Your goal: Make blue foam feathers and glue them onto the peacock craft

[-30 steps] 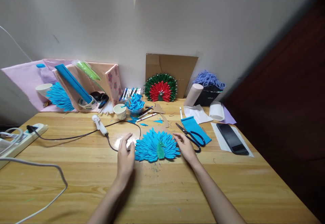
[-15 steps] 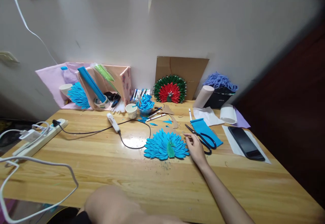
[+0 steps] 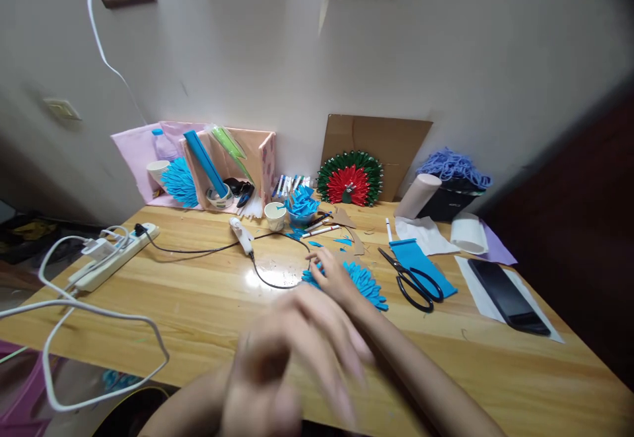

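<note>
A blue paper peacock fan (image 3: 370,286) lies flat on the wooden table (image 3: 198,292). My right hand (image 3: 333,278) rests on top of it and covers its left half, fingers laid over the petals. Closer to the camera, my left hand (image 3: 292,358) hovers above the table's front edge. It is blurred, its fingers are spread, and nothing is in it. Black scissors (image 3: 413,280) lie just right of the fan on a blue paper strip (image 3: 423,264).
A glue gun (image 3: 241,235) with a black cord lies left of the fan, and a power strip (image 3: 116,259) with white cables sits far left. A paper cup (image 3: 275,216), a bowl of blue petals (image 3: 301,204), markers, a red-green peacock (image 3: 350,179) and a pink organizer (image 3: 232,166) line the wall. A phone (image 3: 508,295) lies right.
The view has risen and swung left. My right hand moved from the fan's right edge onto the fan. My left hand left the fan's left side and is now raised near the camera.
</note>
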The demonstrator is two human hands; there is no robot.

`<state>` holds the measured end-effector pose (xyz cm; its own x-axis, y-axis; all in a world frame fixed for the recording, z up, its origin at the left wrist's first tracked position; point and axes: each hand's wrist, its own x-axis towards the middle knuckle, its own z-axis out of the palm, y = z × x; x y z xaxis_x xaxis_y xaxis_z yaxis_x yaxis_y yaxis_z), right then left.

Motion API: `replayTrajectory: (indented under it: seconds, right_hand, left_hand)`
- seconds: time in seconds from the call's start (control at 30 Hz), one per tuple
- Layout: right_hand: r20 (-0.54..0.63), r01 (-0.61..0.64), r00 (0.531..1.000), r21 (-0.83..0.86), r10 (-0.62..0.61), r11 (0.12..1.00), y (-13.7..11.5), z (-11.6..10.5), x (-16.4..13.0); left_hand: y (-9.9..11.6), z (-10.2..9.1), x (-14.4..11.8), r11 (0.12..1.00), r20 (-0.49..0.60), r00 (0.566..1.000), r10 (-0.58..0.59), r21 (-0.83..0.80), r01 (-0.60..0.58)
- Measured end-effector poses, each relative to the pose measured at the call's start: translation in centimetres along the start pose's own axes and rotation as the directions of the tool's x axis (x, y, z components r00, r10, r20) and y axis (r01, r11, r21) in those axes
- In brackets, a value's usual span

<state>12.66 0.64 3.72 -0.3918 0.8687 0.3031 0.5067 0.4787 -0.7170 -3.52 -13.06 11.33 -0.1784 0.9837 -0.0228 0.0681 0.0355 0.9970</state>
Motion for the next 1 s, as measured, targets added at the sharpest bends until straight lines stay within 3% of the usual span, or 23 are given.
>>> replayTrajectory:
  seconds: [0.07,0.13,0.23,0.3,0.4,0.6,0.73,0.8,0.9,1.0]
  right_hand:
    - [0.082,0.004,0.997,-0.004,-0.003,1.0,-0.7,1.1,0.9]
    - [0.12,-0.006,0.993,0.006,0.005,1.0,-1.2,1.9,1.6]
    - [0.118,-0.027,0.993,0.032,0.023,0.999,-1.6,3.0,3.0]
    - [0.098,-0.026,0.995,0.057,0.02,0.998,-1.9,4.2,4.2]
    - [0.079,-0.002,0.997,0.104,-0.006,0.995,-2.7,6.5,5.9]
    - [0.003,-0.006,1.0,0.245,0.005,0.97,-3.6,8.9,5.0]
    - [0.055,-0.154,0.988,0.496,0.146,0.855,-3.1,8.6,3.0]
    - [0.119,-0.218,0.976,0.612,0.183,0.761,-3.2,8.5,2.5]
    - [0.16,-0.232,0.972,0.753,0.17,0.615,-4.4,8.3,2.9]
    - [0.095,-0.166,0.982,0.841,0.163,0.515,-6.1,7.3,3.6]
  left_hand:
    - [-0.9,-0.3,4.1,0.987,-0.013,0.991,0.13,0.097,-0.128]
    - [-3.1,-1.1,7.2,0.927,-0.139,0.968,0.208,0.345,-0.149]
    - [-7.2,-2.7,10.0,0.65,-0.361,0.884,0.297,0.754,0.089]
    - [-9.2,-3.5,11.2,0.503,-0.345,0.895,0.283,0.848,0.168]
    - [-10.1,-3.5,13.5,0.402,-0.356,0.914,0.197,0.879,0.256]
    - [-9.8,-3.8,16.7,0.398,-0.39,0.903,0.18,0.868,0.296]
    - [-8.7,-6.2,15.2,0.413,-0.38,0.902,0.205,0.869,0.272]
    - [-7.3,-6.9,13.9,0.419,-0.349,0.886,0.305,0.885,0.204]
    - [-4.7,-5.5,11.9,0.435,-0.258,0.836,0.484,0.9,0.026]
    - [-2.8,-1.6,10.3,0.4,-0.089,0.845,0.527,0.904,-0.154]
